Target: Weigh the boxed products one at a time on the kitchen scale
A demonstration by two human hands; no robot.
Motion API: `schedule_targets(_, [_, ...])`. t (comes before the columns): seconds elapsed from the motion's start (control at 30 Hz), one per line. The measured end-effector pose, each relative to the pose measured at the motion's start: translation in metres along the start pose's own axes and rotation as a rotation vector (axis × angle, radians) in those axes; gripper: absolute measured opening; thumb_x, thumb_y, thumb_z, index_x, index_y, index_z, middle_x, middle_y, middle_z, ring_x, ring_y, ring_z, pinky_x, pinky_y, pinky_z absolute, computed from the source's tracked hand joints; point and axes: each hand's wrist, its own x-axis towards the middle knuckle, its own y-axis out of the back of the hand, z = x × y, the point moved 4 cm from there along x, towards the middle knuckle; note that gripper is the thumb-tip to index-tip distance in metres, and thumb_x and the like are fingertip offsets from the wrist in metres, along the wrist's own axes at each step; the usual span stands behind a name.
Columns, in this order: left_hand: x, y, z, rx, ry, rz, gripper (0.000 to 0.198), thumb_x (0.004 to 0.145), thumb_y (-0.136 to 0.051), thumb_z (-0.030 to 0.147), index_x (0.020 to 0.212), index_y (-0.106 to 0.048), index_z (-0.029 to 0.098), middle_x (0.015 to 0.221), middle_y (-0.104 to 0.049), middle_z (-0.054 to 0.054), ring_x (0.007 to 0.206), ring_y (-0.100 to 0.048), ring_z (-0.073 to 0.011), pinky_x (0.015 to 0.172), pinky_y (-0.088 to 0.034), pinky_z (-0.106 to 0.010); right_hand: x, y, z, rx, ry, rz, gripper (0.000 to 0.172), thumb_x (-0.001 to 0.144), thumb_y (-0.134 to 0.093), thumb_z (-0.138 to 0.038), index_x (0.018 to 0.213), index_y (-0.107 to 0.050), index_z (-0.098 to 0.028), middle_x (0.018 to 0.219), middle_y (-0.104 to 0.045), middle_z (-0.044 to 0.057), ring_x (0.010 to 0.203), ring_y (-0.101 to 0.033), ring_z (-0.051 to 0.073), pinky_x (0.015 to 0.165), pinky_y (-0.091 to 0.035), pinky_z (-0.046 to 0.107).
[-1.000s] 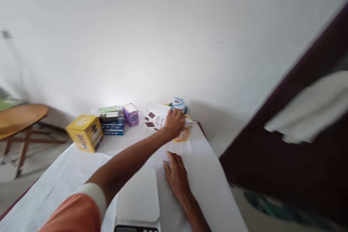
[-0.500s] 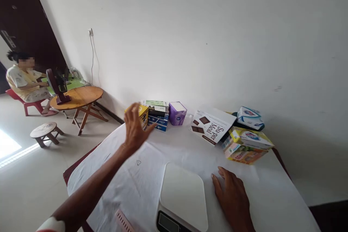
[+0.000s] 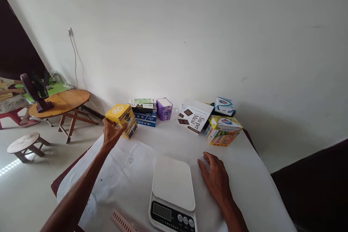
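My left hand (image 3: 112,132) is closed around a yellow cardboard box (image 3: 119,111) at the table's far left, thumb on its near face and fingers along its left side. I cannot tell whether the box touches the cloth. Beside the scale, my right hand (image 3: 216,174) hovers over or rests on the cloth with fingers apart, holding nothing. Between the hands lies a white kitchen scale (image 3: 174,185) with a bare top and a dark display. A pink perforated strap (image 3: 121,221) is on the cloth at its left.
Behind the left hand are stacked blue boxes (image 3: 146,119) and a purple tissue box (image 3: 164,109). A white Super Meal box (image 3: 194,116) leans near a yellow-topped pack (image 3: 225,123) and a blue-white pack (image 3: 224,105). A person sits beyond a round wooden table (image 3: 67,98) and stool (image 3: 24,143).
My left hand has gone from open in the air to gripping the yellow box. The view has turned right, shifting the scene left. My right hand stays beside the scale.
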Motion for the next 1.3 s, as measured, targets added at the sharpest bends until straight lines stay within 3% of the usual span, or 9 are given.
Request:
schedule_targets(0.2, [-0.039, 0.038, 0.069, -0.081, -0.145, -0.231, 0.08, 0.054, -0.094, 0.036, 0.116, -0.045, 0.023, 0.118, -0.066, -0.009, 0.106, -0.071, -0.0291, 0.094, -0.06, -0.049, 0.001, -0.001, 0.0, 0.1, -0.13, -0.011, 0.029, 0.089, -0.051, -0.036, 0.111, -0.06, -0.02, 0.102, -0.069, 0.013, 0.098, -0.062, 0.03, 0.091, -0.051, 0.046])
schedule_targets(0.33, [-0.098, 0.022, 0.105, -0.081, -0.272, -0.522, 0.078, 0.062, -0.091, 0.038, 0.124, -0.046, 0.023, 0.125, -0.065, -0.01, 0.11, -0.07, -0.0301, 0.088, -0.064, -0.044, 0.001, -0.001, 0.005, 0.163, -0.204, -0.011, 0.028, 0.086, -0.054, -0.032, 0.111, -0.06, -0.021, 0.105, -0.069, 0.01, 0.099, -0.063, 0.028, 0.092, -0.052, 0.045])
schedule_targets(0.43, [-0.142, 0.0, 0.114, -0.037, -0.36, -0.685, 0.072, 0.065, -0.089, 0.036, 0.122, -0.047, 0.023, 0.12, -0.067, -0.009, 0.107, -0.071, -0.0299, 0.084, -0.065, -0.042, 0.001, 0.001, 0.007, 0.204, -0.234, 0.002, 0.027, 0.086, -0.055, -0.031, 0.11, -0.061, -0.021, 0.104, -0.069, 0.009, 0.097, -0.064, 0.026, 0.09, -0.053, 0.043])
schedule_targets(0.53, [-0.165, -0.017, 0.114, -0.039, -0.413, -0.758, 0.07, 0.069, -0.086, 0.037, 0.125, -0.045, 0.023, 0.12, -0.066, -0.009, 0.111, -0.069, -0.03, 0.086, -0.063, -0.043, 0.003, 0.003, 0.008, 0.231, -0.246, 0.023, 0.025, 0.087, -0.056, -0.029, 0.109, -0.062, -0.021, 0.1, -0.07, 0.008, 0.094, -0.066, 0.024, 0.087, -0.055, 0.041])
schedule_targets(0.7, [-0.167, -0.025, 0.11, -0.016, -0.388, -0.811, 0.076, 0.075, -0.083, 0.043, 0.135, -0.041, 0.023, 0.126, -0.062, -0.011, 0.12, -0.064, -0.032, 0.095, -0.059, -0.048, 0.004, 0.003, 0.011, 0.255, -0.252, 0.048, 0.023, 0.094, -0.064, -0.035, 0.11, -0.064, -0.017, 0.099, -0.068, 0.004, 0.091, -0.065, 0.02, 0.087, -0.054, 0.04])
schedule_targets(0.9, [-0.165, -0.017, 0.113, 0.057, -0.454, -0.794, 0.101, 0.067, -0.086, 0.053, 0.148, -0.033, 0.022, 0.145, -0.049, -0.018, 0.138, -0.048, -0.0418, 0.108, -0.047, -0.061, 0.005, 0.004, 0.011, 0.282, -0.287, 0.046, 0.027, 0.096, -0.065, -0.04, 0.11, -0.064, -0.017, 0.101, -0.067, 0.003, 0.092, -0.065, 0.019, 0.089, -0.053, 0.041])
schedule_targets(1.07, [-0.161, -0.019, 0.114, 0.11, -0.401, -0.773, 0.081, 0.07, -0.086, 0.047, 0.135, -0.042, 0.027, 0.124, -0.066, -0.012, 0.11, -0.069, -0.0349, 0.088, -0.062, -0.054, 0.008, 0.008, 0.01, 0.337, -0.33, 0.044, 0.021, 0.088, -0.061, -0.027, 0.106, -0.064, -0.018, 0.095, -0.069, 0.004, 0.087, -0.065, 0.02, 0.084, -0.053, 0.037])
schedule_targets(1.2, [-0.147, -0.04, 0.126, 0.05, -0.396, -0.769, 0.072, 0.069, -0.086, 0.044, 0.126, -0.046, 0.027, 0.117, -0.07, -0.009, 0.105, -0.072, -0.0329, 0.083, -0.064, -0.051, 0.009, 0.011, 0.01, 0.381, -0.375, 0.05, 0.02, 0.083, -0.057, -0.028, 0.101, -0.063, -0.021, 0.092, -0.07, 0.004, 0.085, -0.064, 0.02, 0.082, -0.053, 0.037])
schedule_targets(1.3, [-0.129, -0.077, 0.136, -0.038, -0.386, -0.777, 0.075, 0.065, -0.089, 0.04, 0.124, -0.045, 0.025, 0.123, -0.068, -0.01, 0.111, -0.07, -0.032, 0.088, -0.063, -0.05, 0.009, 0.013, 0.009, 0.415, -0.402, 0.051, 0.021, 0.083, -0.056, -0.03, 0.1, -0.063, -0.022, 0.09, -0.071, 0.004, 0.083, -0.065, 0.02, 0.081, -0.053, 0.036])
